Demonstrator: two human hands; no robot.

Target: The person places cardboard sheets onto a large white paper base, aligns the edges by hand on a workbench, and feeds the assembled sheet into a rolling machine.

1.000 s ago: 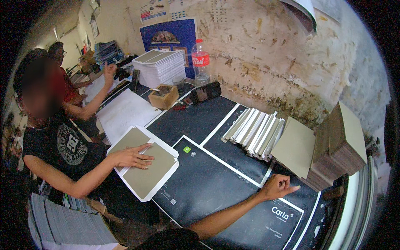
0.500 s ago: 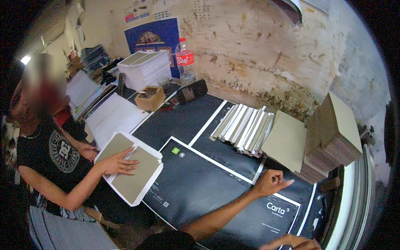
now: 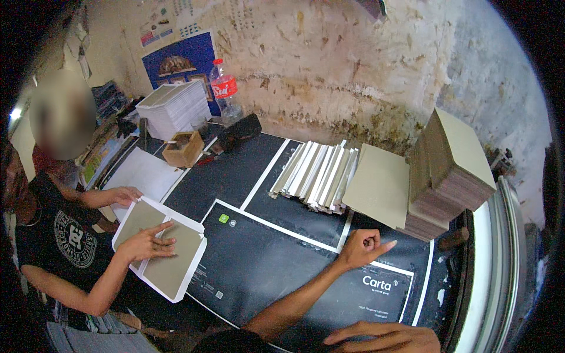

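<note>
My left hand (image 3: 363,248) is just above the dark printed table sheet (image 3: 276,276), near the front of the grey boards. Its fingers are curled in and the thumb sticks out to the right; nothing shows in it. At the lower edge, my right hand (image 3: 391,338) reaches in with fingers stretched out leftward, holding nothing visible. Beyond the left hand lie a loose grey board (image 3: 378,182) and a row of narrow white and grey strips (image 3: 315,175). At left, a co-worker's hand (image 3: 147,244) presses on a grey board cover with white paper edges (image 3: 179,267).
A tall stack of grey boards (image 3: 453,159) stands at right beside a wooden handle (image 3: 454,238). Along the back are a stack of white-edged covers (image 3: 173,109), a red-capped bottle (image 3: 225,88), a wooden box (image 3: 183,150) and a dark object (image 3: 239,131). White sheets (image 3: 141,175) lie at far left.
The view has swung to the right. My right hand has come further in, its fingers extending left. The co-worker's other hand now takes the cover's upper corner. My left hand keeps its curl.
</note>
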